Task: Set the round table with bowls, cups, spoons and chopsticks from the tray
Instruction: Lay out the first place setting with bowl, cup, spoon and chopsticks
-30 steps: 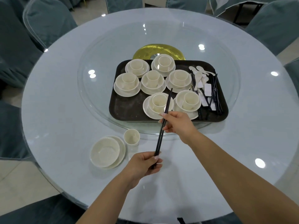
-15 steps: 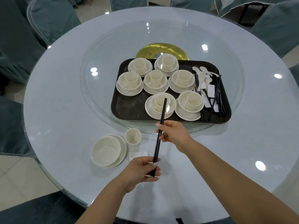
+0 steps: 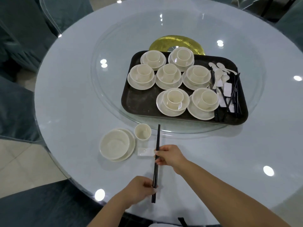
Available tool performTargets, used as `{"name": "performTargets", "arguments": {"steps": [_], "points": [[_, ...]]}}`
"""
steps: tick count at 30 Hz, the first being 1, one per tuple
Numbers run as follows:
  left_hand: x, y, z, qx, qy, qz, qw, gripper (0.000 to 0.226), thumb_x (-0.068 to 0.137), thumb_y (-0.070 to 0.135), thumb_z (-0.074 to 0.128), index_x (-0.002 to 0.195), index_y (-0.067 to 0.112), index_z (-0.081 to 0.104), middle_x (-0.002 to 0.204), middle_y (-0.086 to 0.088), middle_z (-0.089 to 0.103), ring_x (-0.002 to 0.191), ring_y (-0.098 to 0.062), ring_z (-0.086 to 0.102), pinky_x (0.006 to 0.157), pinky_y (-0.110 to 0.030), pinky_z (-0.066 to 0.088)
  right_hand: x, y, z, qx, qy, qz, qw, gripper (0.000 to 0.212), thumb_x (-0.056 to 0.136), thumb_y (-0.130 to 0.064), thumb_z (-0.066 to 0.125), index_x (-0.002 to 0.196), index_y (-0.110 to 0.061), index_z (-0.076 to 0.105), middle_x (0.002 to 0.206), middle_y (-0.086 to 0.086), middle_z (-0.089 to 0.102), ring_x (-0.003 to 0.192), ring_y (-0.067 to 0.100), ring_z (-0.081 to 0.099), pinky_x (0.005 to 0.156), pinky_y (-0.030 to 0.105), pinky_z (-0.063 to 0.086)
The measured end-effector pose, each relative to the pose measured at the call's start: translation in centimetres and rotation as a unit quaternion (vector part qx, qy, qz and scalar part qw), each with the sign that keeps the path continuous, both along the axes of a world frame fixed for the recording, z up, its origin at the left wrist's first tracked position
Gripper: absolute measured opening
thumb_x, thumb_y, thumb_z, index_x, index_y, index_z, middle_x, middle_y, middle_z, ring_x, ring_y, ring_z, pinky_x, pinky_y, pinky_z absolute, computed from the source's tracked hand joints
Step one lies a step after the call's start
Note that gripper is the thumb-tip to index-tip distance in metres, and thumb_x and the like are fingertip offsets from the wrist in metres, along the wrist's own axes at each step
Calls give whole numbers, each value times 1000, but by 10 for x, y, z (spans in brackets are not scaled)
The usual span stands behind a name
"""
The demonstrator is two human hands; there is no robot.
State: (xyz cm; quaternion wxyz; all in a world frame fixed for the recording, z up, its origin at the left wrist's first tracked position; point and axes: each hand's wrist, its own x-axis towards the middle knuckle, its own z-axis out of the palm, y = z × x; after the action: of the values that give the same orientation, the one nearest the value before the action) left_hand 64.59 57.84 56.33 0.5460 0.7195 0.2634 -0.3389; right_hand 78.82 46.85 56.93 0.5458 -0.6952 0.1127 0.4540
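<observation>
Both the left hand (image 3: pixel 141 187) and right hand (image 3: pixel 169 155) are pinching black chopsticks (image 3: pixel 156 145) pointing to 12 o'clock, beside the cup (image 3: pixel 142 132)

We are in a restaurant banquet room: a large round bench (image 3: pixel 65 89) topped by a glass turntable (image 3: pixel 111 66), ringed by chairs in grey-blue fabric covers (image 3: pixel 18 38), with a tray (image 3: pixel 139 102) of matching white crockery (image 3: pixel 168 76) for many place settings.

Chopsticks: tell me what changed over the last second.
Both hands, left and right, brought the black chopsticks down from over the tray toward the chopstick rest beside the cup. Grip unchanged; bowl and tray sets stayed put.
</observation>
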Motion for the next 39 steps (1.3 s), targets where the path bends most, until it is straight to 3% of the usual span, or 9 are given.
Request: {"name": "performTargets", "arguments": {"steps": [2, 4, 8, 11, 14, 21, 25, 32, 39], "points": [[-2, -2, -7, 101, -33, -93, 990, 25, 84, 22, 68, 62, 21, 56, 64, 7, 50, 65, -9, 45, 61, -16, 35, -7, 1, -8, -12, 12, -2, 1000, 10, 89, -5, 67, 97, 2, 66, 77, 14, 67, 53, 14, 67, 53, 23, 55], [-3, -6, -10, 167, -51, -133, 976, 27, 83, 26, 67, 64, 25, 48, 64, 11, 44, 69, -9, 44, 61, -18, 31, -11, 2, -13, -25, 14, -5, 1000, 9, 89, -3, 67, 96, 2, 65, 76, 14, 67, 52, 15, 66, 54, 24, 55], [-4, -11, -19, 210, -56, -131, 967, 30, 83, 38, 66, 71, 27, 41, 70, 13, 45, 65, -5, 42, 55, -15, 30, -18, 6, -19, -43, 6, -4, 999, 4, 89, -1, 63, 93, -2, 62, 79, 16, 67, 52, 16, 65, 56, 27, 57], [-3, -13, -24, 238, -61, -116, 962, 25, 85, 39, 63, 90, 24, 44, 80, 12, 49, 73, -9, 49, 64, -20, 39, -23, 9, -23, -65, -13, 9, 998, 13, 88, -2, 62, 94, -9, 53, 85, 17, 67, 52, 17, 66, 55, 28, 56], [-5, -19, -25, 260, -73, -102, 958, 23, 88, 36, 59, 94, 22, 42, 85, 9, 51, 78, -13, 54, 70, -24, 43, -26, 9, -28, -88, -28, 14, 996, 19, 87, -4, 63, 93, -11, 47, 86, 16, 67, 51, 17, 66, 59, 32, 59], [-2, -20, -28, 276, -92, -92, 952, 24, 93, 43, 53, 88, 21, 42, 78, 11, 48, 71, -10, 49, 65, -21, 40, -21, 6, -33, -139, -77, 86, 984, 23, 86, -13, 69, 85, -15, 46, 77, 7, 63, 41, 9, 59, 43, 20, 46], [4, -16, -30, 258, -90, -33, 961, 27, 93, 46, 53, 91, 20, 48, 76, 11, 51, 67, -6, 49, 56, -14, 33, -17, 6, -35, -155, -96, 119, 976, 26, 84, -19, 73, 81, -15, 47, 73, 3, 62, 44, 8, 59, 45, 19, 46], [27, 4, -26, 230, -58, 74, 969, 33, 93, 31, 55, 122, 15, 48, 94, 4, 55, 84, -13, 55, 71, -23, 38, -17, 8, -37, -171, -143, 165, 961, 24, 83, -15, 70, 77, -17, 47, 71, 3, 62, 50, 14, 60, 55, 29, 56], [43, 12, -24, 213, -50, 88, 972, 30, 93, 27, 57, 119, 14, 51, 98, 2, 58, 89, -14, 56, 76, -24, 39, -15, 7, -39, -182, -151, 183, 954, 20, 84, -15, 68, 79, -18, 49, 78, 6, 65, 56, 17, 63, 56, 30, 59]]}}
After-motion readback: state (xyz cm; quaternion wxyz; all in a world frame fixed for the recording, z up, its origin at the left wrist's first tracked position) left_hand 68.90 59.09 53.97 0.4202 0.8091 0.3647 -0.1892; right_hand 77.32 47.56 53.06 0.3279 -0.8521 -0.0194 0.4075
